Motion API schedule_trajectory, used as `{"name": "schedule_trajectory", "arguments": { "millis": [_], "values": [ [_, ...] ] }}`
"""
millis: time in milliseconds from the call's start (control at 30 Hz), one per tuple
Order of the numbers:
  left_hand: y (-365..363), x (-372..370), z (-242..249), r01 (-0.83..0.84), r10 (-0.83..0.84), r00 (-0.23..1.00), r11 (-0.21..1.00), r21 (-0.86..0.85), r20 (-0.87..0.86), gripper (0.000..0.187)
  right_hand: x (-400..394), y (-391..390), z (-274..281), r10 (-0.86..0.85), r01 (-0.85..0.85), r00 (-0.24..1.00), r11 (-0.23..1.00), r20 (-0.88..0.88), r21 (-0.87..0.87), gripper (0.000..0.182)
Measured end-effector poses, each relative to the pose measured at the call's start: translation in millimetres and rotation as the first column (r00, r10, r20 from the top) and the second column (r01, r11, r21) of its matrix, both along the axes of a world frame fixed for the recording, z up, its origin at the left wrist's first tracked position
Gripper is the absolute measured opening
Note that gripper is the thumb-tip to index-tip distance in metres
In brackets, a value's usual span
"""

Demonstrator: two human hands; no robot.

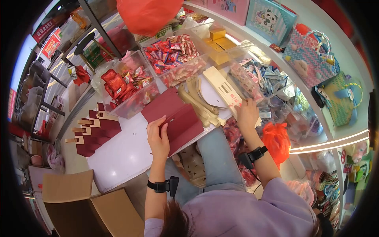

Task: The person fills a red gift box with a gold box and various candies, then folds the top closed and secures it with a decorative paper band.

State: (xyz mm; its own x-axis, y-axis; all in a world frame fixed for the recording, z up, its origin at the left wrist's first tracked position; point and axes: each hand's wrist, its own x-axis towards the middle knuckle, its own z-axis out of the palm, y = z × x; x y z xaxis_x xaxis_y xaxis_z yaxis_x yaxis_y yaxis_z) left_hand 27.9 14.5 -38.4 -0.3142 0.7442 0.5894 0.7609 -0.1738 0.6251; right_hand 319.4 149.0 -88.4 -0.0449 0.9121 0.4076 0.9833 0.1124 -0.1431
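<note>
A flattened maroon gift box (179, 122) with crease lines lies on the white table near its front edge. My left hand (158, 138) grips its left side, with fingers and thumb curved over the card. My right hand (248, 113) is closed on the lower end of a cream card strip (221, 87) with slots and red print. Its fingertips are partly hidden. Between the two lies a bundle of gold-beige ribbon handles (196, 100). Standing at the left of the table are several maroon boxes (96, 134) with cream card tops.
Clear bins of red-wrapped sweets (118, 85), red and white packets (171, 53) and blue packets (268, 77) ring the back of the white table (130, 158). An open cardboard box (75, 197) stands at lower left. A red plastic bag (275, 142) hangs at right.
</note>
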Motion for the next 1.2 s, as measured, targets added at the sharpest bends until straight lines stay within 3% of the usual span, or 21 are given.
{"name": "schedule_trajectory", "arguments": {
  "millis": [167,233,267,300,333,367,433,500,533,633,667,767,833,1033,1200],
  "values": [
    [0,2,-1,0.005,-0.005,0.995,1.0,0.0,0.095,0.015,3,2,2,0.042,-0.021,0.993,0.983,-0.113,0.181,0.025],
    [2,2,-1,0.004,-0.004,0.994,1.0,0.004,0.107,0.014,0,-1,8,0.102,-0.11,0.879,0.994,-0.465,0.011,0.021],
    [1,3,-1,0.009,-0.01,0.993,1.0,0.003,0.117,0.013,-5,-5,9,0.116,-0.128,0.878,0.992,-0.465,0.007,0.021],
    [0,2,-1,-0.007,0.007,0.993,1.0,-0.002,0.117,0.013,-11,-12,13,0.202,-0.272,0.625,0.962,-0.754,0.032,0.024],
    [1,1,0,-0.002,0.002,0.996,1.0,-0.003,0.091,0.012,-20,-18,20,0.225,-0.391,0.274,0.914,-0.935,0.106,0.027],
    [1,0,0,0.003,-0.002,0.998,1.0,-0.003,0.067,0.012,-27,-25,30,0.229,-0.408,0.269,0.907,-0.936,0.105,0.027],
    [1,-1,0,-0.006,0.006,0.998,1.0,0.001,0.069,0.011,-39,-42,56,0.147,-0.562,0.041,0.821,-0.988,0.099,0.035],
    [0,-1,1,0.011,-0.011,0.997,1.0,-0.005,0.08,0.012,-54,-56,59,0.163,-0.681,0.05,0.727,-0.985,0.086,0.041],
    [-2,1,-1,-0.007,0.013,0.989,0.999,-0.04,0.145,0.018,-70,-68,44,0.152,-0.735,0.148,0.678,-0.977,-0.006,0.042],
    [1,4,-1,-0.004,0.001,0.974,1.0,0.014,0.228,0.028,-97,-90,45,0.315,-0.756,0.28,0.654,-0.907,-0.007,0.04],
    [-2,4,1,-0.021,0.025,0.984,1.0,-0.021,0.176,0.038,-103,-96,46,0.317,-0.762,0.28,0.647,-0.906,-0.009,0.04],
    [-2,-1,3,0.025,-0.023,0.996,0.999,-0.023,0.086,0.043,-116,-109,44,0.258,-0.733,0.28,0.679,-0.925,-0.032,0.041],
    [-1,-1,2,0.003,-0.002,0.992,1.0,-0.006,0.123,0.044,-119,-113,36,0.223,-0.711,0.266,0.702,-0.938,-0.035,0.042],
    [0,-5,2,0.034,-0.034,0.999,0.999,-0.001,0.025,0.031,-122,-115,21,0.2,-0.695,0.238,0.719,-0.951,-0.023,0.041],
    [-1,-2,4,0.02,-0.019,0.999,1.0,-0.002,0.04,0.023,-124,-113,11,0.222,-0.714,0.266,0.699,-0.938,-0.038,0.042]
  ]
}}
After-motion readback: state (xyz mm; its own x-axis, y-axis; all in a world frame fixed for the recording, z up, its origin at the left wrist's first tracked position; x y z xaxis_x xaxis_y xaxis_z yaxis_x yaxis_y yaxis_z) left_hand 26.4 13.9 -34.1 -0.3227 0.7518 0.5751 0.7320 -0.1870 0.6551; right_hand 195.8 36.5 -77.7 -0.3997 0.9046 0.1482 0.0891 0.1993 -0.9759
